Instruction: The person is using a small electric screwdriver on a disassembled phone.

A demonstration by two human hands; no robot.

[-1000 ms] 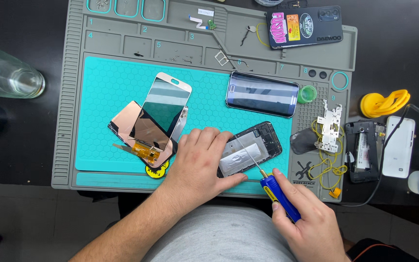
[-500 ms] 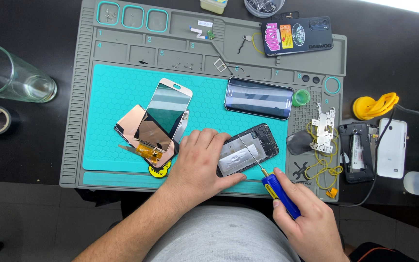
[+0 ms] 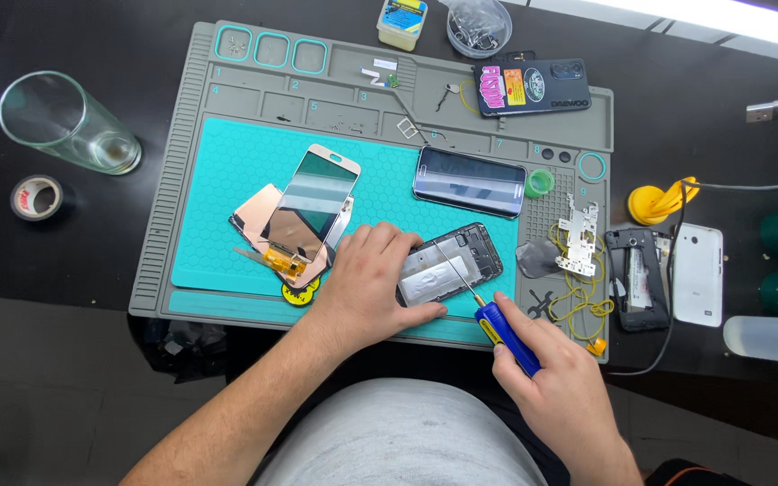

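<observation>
An opened black phone [image 3: 461, 261] lies on the teal mat [image 3: 227, 198] with its inner frame showing. My left hand [image 3: 366, 288] rests flat on the phone's left end and pins it down. My right hand [image 3: 556, 382] grips a blue-handled screwdriver [image 3: 502, 328], whose thin shaft reaches up-left into the middle of the phone. To the left lie a detached screen [image 3: 317, 193] and a rose-gold back panel [image 3: 258, 220] with an orange flex cable.
Another dark phone [image 3: 470, 180] lies above the opened one. A drinking glass [image 3: 65, 121] and a tape roll [image 3: 36, 196] sit at the left. At the right are a metal frame part [image 3: 578, 236], yellow wire, a white phone [image 3: 697, 274], and a clear bottle [image 3: 772, 337].
The view has shifted, so the mat sits lower in the frame. Both hands stay on the phone and the screwdriver in about the same places.
</observation>
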